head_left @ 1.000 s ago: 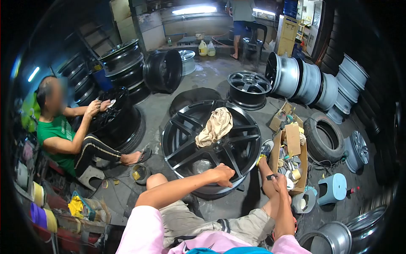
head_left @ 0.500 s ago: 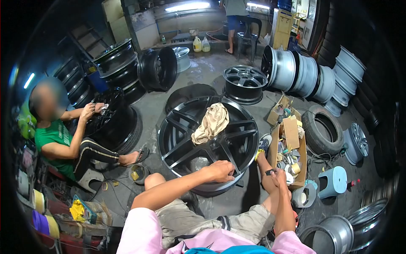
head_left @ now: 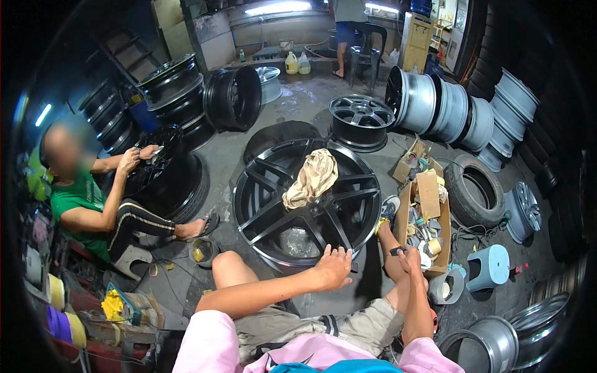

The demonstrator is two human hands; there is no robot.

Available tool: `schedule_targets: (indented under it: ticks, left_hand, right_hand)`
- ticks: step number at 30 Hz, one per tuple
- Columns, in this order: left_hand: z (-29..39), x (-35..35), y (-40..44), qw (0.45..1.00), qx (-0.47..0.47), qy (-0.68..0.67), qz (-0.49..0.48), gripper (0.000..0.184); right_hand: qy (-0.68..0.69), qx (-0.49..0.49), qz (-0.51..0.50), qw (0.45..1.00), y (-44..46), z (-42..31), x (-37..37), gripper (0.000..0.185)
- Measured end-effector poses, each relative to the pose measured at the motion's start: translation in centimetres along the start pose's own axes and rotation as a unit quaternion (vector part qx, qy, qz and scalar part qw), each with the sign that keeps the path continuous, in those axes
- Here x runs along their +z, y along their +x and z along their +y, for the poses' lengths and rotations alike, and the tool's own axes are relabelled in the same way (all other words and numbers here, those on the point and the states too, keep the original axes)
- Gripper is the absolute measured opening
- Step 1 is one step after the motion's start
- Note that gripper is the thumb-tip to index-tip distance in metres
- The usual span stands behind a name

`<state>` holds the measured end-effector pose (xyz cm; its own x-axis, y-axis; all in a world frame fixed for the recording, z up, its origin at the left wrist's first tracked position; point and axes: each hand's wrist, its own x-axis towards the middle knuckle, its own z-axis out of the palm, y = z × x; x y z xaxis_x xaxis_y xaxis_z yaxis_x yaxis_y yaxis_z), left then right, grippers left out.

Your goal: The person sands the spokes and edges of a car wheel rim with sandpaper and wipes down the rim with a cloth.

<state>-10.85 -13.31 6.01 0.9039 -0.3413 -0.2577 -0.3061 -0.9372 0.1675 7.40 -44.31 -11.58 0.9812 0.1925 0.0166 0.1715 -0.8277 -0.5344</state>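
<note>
A large black spoked wheel rim (head_left: 250, 214) lies face up on the floor in front of my knees. On its centre and upper spokes rests a crumpled beige cloth (head_left: 311, 178). My left hand (head_left: 334, 268) is at the rim's near edge, its fingers spread and pointing away from me; whether the fingertips touch the edge I cannot tell. Beside my right knee, my right hand (head_left: 410, 261) is closed around a small dark object (head_left: 396, 251), mostly hidden by the fingers.
To my right stand a cardboard box (head_left: 440, 248) of tape and tools, a tyre (head_left: 476, 189) and a light blue stool (head_left: 489, 267). A co-worker in a green shirt (head_left: 81, 202) handles another black wheel (head_left: 174, 186) at left. Several rims are stacked behind; another person stands at the back.
My left hand has moved back towards me and slightly right, from over the rim's near part, and its curled fingers have spread. My right hand stays nearly still.
</note>
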Motion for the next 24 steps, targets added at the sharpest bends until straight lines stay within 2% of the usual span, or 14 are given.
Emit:
schedule_targets:
  ticks: [6, 13, 17, 18, 19, 20, 21, 22, 23, 24]
  left_hand:
    - [0.7, 1.3, 0.0, 0.998, -0.012, 0.061, 0.031, 0.099]
    - [1.0, 0.2, 1.0, 0.996, -0.033, 0.082, 0.011, 0.101]
    - [-1.0, -3.1, 3.2, 0.994, -0.009, -0.022, -0.105, 0.088]
    - [-1.2, -6.0, 3.1, 0.994, -0.002, -0.055, -0.094, 0.084]
    - [-1.8, -7.0, 2.9, 0.996, 0.014, -0.083, 0.024, 0.086]
    - [-1.3, -11.2, 1.4, 0.992, 0.014, -0.084, 0.093, 0.092]
    - [-1.8, -13.3, 1.3, 0.975, 0.035, -0.062, 0.209, 0.097]
    - [-2.0, -15.9, 0.9, 0.935, 0.064, -0.089, 0.337, 0.095]
    - [-0.7, -21.5, -1.7, 0.948, 0.002, -0.071, 0.309, 0.09]
    - [-1.4, -23.0, -2.3, 0.885, 0.049, -0.02, 0.462, 0.085]
  right_hand:
    - [-0.013, 0.006, -0.005, 1.0, 0.0, -0.1, -0.1, 0.031]
    - [0.003, -0.007, 0.005, 1.0, 0.3, 0.8, 0.5, 0.03]
    - [-0.002, -0.02, 0.011, 1.0, 0.2, 1.1, 0.5, 0.029]
    - [-0.001, -0.021, 0.013, 1.0, 0.1, 1.1, 0.5, 0.029]
    - [-0.004, -0.018, 0.004, 1.0, 0.0, 0.9, 0.3, 0.029]
    - [0.004, -0.016, 0.005, 1.0, -0.2, 0.4, -0.2, 0.029]
    - [0.011, -0.013, 0.002, 1.0, -0.5, 0.1, -0.4, 0.029]
    - [0.006, -0.034, -0.002, 0.999, -0.3, 0.5, -0.3, 0.03]
    - [-0.001, -0.055, -0.007, 0.998, -0.1, 1.1, -0.1, 0.03]
    - [-0.007, -0.055, -0.005, 0.998, 0.2, 1.6, 0.2, 0.031]
